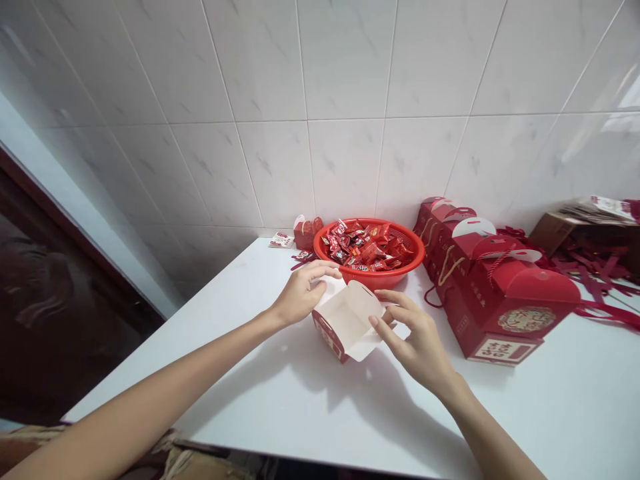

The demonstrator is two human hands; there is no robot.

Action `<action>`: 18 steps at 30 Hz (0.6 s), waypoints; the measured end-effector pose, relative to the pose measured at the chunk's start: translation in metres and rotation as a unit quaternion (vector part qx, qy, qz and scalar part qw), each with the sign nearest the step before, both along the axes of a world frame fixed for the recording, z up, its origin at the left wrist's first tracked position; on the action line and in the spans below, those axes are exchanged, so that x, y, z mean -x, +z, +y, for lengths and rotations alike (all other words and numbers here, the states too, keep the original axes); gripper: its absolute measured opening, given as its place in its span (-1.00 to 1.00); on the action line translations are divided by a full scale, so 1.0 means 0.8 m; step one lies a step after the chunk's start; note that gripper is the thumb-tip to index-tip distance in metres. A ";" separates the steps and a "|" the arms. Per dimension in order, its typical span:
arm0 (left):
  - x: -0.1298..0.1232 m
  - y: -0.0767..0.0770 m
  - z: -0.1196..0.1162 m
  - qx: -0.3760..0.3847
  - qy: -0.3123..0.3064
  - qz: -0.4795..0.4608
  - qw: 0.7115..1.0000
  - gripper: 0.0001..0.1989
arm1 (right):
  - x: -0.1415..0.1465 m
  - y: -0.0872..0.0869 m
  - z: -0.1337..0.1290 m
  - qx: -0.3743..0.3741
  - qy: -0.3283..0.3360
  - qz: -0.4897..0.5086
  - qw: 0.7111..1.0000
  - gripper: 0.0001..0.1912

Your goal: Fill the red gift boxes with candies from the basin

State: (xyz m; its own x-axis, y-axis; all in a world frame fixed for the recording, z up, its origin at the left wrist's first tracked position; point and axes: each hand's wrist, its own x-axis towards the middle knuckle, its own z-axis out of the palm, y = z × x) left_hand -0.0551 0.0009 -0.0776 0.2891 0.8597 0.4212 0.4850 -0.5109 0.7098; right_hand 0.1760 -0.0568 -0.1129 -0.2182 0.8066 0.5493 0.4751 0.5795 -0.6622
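A small red gift box (pixel 329 333) with a white inside stands on the white table in front of me, its top flaps folded outward and its inside showing bare. My left hand (pixel 303 293) grips the box's far-left flap, thumb bent and fingers over the edge. On the other side, my right hand (pixel 413 333) holds the right flap between thumb and fingers. Just behind the box sits a red plastic basket (pixel 367 275) heaped with wrapped candies (pixel 370 250).
Several closed red gift boxes (pixel 493 300) stand in a row on the right. Beyond them lie dark red ribbons (pixel 593 273) and a brown carton (pixel 553 233). A small red box (pixel 304 233) and a printed card (pixel 282 240) are near the tiled wall (pixel 345 167).
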 end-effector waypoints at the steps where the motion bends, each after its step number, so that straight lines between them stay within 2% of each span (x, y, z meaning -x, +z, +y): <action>1: 0.004 -0.006 0.004 0.018 0.005 0.006 1.000 -0.70 | -0.001 -0.002 0.001 0.007 0.002 -0.014 1.000 -0.70; 3: 0.010 -0.017 0.011 0.051 0.011 0.019 0.998 -0.72 | -0.003 -0.006 0.004 0.027 0.017 -0.048 0.998 -0.81; 7: 0.019 -0.023 0.015 0.144 0.006 0.040 0.989 -0.55 | -0.009 -0.012 0.005 0.094 0.044 -0.107 0.989 -0.36; 8: 0.021 -0.019 0.014 0.166 -0.017 0.063 0.984 -0.48 | -0.011 -0.012 0.004 0.112 0.042 -0.120 0.986 -0.31; 10: 0.027 -0.007 0.010 0.202 -0.109 0.128 0.965 -0.36 | -0.016 -0.010 0.003 0.143 0.037 -0.145 0.978 -0.26; 12: 0.035 0.010 0.007 0.238 -0.219 0.183 0.929 -0.19 | -0.019 -0.006 0.002 0.165 0.042 -0.164 0.972 -0.27; 13: 0.040 0.018 0.007 0.258 -0.253 0.203 0.910 -0.10 | -0.020 -0.004 0.001 0.174 0.048 -0.169 0.969 -0.27; 15: 0.049 0.030 0.008 0.296 -0.248 0.247 0.889 0.09 | -0.020 0.001 0.000 0.187 0.061 -0.174 0.965 -0.28; 18: 0.059 0.039 0.012 0.323 -0.178 0.309 0.877 0.22 | -0.017 0.008 -0.002 0.192 0.068 -0.182 0.962 -0.27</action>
